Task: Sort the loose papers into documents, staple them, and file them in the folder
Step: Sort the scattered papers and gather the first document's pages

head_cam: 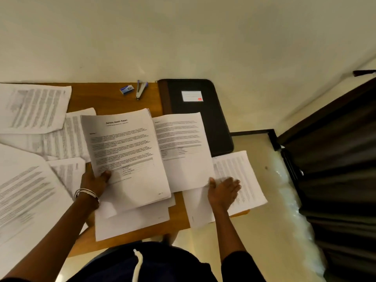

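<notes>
My left hand [97, 182] grips the lower left edge of a thin stack of printed pages [126, 155] headed "Sample Health Report", thumb on top. My right hand [222, 190] lies open with straight fingers over a printed sheet [240, 180] at the table's right end, thumb touching the lower corner of another printed page [183, 151]. More loose papers [30, 190] cover the table's left side. A black folder [195, 117] with a white label lies shut at the far right. A stapler [141, 90] and a small blue staple box [126, 89] sit near the wall.
The wooden table [114, 98] stands against a pale wall. Its right end stops just past the folder, and some sheets overhang that edge. Beyond lies pale floor, and a dark slatted piece of furniture [335, 169] stands at the far right.
</notes>
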Motion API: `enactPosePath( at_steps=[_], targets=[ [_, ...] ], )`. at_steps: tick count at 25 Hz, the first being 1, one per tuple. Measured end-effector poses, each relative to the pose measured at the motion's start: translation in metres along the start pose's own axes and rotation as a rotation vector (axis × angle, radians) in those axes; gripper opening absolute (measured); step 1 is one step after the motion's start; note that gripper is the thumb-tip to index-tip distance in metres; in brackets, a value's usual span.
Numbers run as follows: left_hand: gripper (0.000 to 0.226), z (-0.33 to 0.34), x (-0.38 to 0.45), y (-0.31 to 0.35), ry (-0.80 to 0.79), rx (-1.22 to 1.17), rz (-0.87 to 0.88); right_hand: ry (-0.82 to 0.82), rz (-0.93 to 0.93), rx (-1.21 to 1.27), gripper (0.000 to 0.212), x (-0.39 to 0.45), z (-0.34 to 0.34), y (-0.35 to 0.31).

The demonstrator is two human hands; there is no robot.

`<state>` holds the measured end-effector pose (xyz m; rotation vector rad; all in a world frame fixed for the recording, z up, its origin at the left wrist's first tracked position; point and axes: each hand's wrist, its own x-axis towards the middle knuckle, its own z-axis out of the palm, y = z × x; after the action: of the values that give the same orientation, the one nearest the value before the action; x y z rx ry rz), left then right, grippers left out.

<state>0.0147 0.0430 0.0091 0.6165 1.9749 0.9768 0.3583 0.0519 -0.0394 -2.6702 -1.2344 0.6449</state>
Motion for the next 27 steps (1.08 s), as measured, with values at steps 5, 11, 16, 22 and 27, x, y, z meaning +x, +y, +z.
enactPosePath(
  at_steps=[5,11,16,22,27],
  targets=[
    [0.038,0.047,-0.024,0.001,-0.030,0.040,-0.018,-0.033,-0.353,-0.185,0.103,0.011,0.008,0.048],
    [0.038,0.077,-0.044,-0.003,-0.014,0.036,-0.071,0.033,-0.472,-0.239,0.090,0.015,0.002,0.070],
    [0.037,0.087,-0.054,-0.004,0.005,0.033,-0.090,0.115,-0.521,-0.142,0.071,0.021,0.000,0.076],
    [0.037,0.092,-0.060,-0.008,0.008,0.032,-0.093,0.278,-0.545,-0.116,0.061,0.032,0.002,0.080],
    [0.037,0.092,-0.061,-0.008,0.001,0.011,-0.084,0.141,0.256,0.220,0.086,0.048,-0.031,0.078]
  ],
)
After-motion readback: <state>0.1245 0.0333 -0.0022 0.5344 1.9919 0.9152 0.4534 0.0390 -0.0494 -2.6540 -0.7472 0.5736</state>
